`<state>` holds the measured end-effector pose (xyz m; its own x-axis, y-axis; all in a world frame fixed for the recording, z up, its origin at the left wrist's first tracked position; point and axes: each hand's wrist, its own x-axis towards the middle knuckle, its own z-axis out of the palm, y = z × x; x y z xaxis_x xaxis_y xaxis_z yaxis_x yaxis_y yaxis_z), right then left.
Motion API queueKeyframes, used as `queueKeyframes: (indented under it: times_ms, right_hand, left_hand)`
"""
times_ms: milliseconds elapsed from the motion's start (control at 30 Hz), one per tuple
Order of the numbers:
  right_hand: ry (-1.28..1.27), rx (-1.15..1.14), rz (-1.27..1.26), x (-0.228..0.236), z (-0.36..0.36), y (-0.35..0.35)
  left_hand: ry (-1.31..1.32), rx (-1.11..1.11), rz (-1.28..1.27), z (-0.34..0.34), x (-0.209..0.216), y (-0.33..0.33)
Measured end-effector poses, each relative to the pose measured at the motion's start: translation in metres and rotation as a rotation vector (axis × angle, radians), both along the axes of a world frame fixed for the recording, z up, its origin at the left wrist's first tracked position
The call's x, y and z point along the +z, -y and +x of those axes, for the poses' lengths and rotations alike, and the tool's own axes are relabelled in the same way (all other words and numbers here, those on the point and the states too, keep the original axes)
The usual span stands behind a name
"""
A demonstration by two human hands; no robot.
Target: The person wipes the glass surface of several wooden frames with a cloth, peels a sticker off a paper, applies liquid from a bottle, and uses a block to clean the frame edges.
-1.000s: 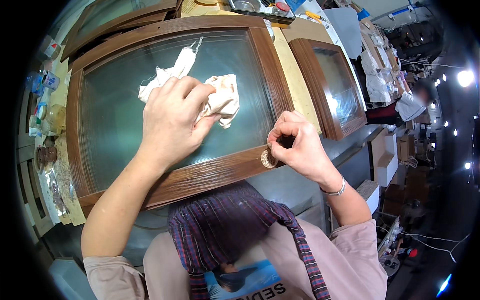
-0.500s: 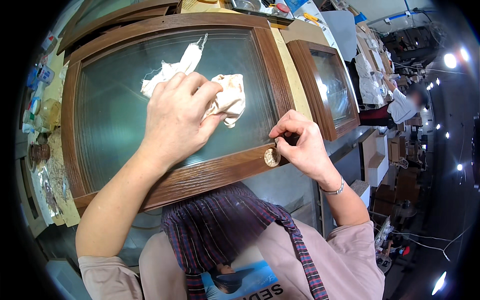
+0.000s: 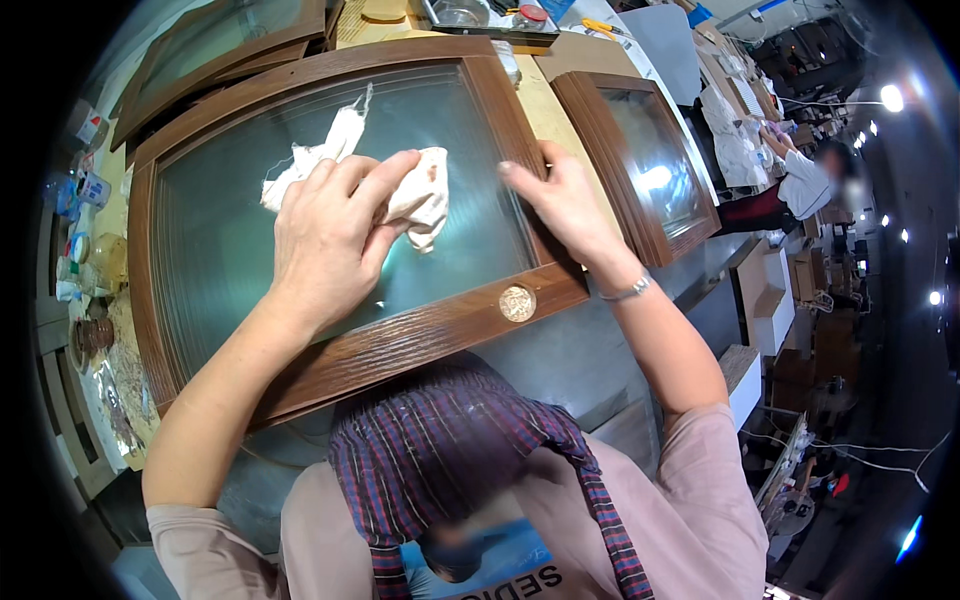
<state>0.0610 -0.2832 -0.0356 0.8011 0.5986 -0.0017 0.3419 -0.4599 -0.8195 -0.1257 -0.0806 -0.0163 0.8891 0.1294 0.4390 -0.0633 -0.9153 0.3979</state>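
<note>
A brown wooden cabinet door (image 3: 420, 333) with a ribbed glass pane (image 3: 225, 230) lies flat in front of me. My left hand (image 3: 328, 232) is closed on a crumpled white cloth (image 3: 430, 200), which rests against the glass near its middle. Frayed threads hang off the cloth's far end. At the door's right side, my right hand (image 3: 578, 208) straddles the frame, thumb on top toward the glass and fingers over the outer edge, partly hidden. A round gold-brown disc (image 3: 518, 302) sits on the near rail, close to the right corner.
Stacked smaller glazed doors (image 3: 640, 170) stand to the right. More brown frames (image 3: 215, 60) lie at the far left. Bottles and jars (image 3: 95, 190) line the left edge. A tray (image 3: 490, 22) holds small containers at the back. Another person (image 3: 805, 185) works farther off, right.
My right hand has left its pinch by the near right corner and moved farther up to the frame's right side. The left hand still holds the cloth on the glass.
</note>
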Motion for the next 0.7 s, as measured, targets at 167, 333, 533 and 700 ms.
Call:
queueKeyframes:
  times_ms: [167,333,533,700]
  right_hand:
    - [-0.047,0.005,-0.031,-0.013,0.01,-0.004]
    - [-0.117,0.052,0.09,0.004,0.007,-0.004]
    - [-0.364,-0.07,0.172,0.013,0.029,0.005]
    - [-0.539,-0.101,0.212,0.031,0.041,-0.006]
  left_hand:
    - [0.037,-0.396,-0.137,0.019,0.017,0.063]
    - [-0.2,-0.487,-0.067,-0.041,0.018,0.03]
    - [-0.103,0.392,-0.384,-0.198,0.026,-0.108]
    - [-0.022,0.598,-0.671,-0.229,0.042,-0.12]
